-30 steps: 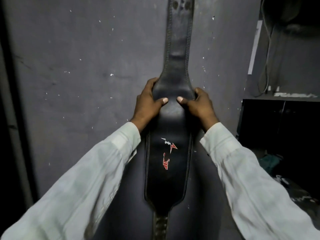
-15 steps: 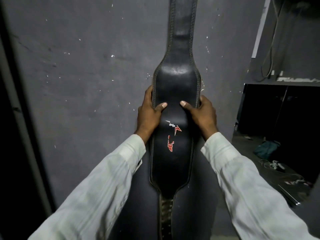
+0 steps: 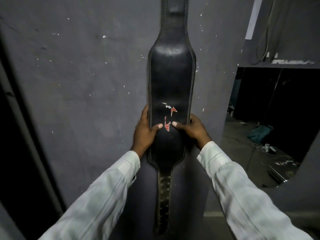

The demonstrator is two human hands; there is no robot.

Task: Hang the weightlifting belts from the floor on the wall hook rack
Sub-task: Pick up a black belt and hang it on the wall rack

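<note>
Two arms enter from the bottom of the frame, one from the lower left and one from the lower right, each covered by a long white sleeve. The left sleeve (image 3: 97, 201) is a pale, slightly off-white cloth with faint vertical striping and soft folds, ending in a plain buttoned cuff at the wrist near the middle of the frame. The right sleeve (image 3: 242, 193) is the same cloth, creased along its length, with a like cuff. Beyond the cuffs the left hand (image 3: 144, 131) and right hand (image 3: 192, 129) are bare: short, pale thumbnails show.
</note>
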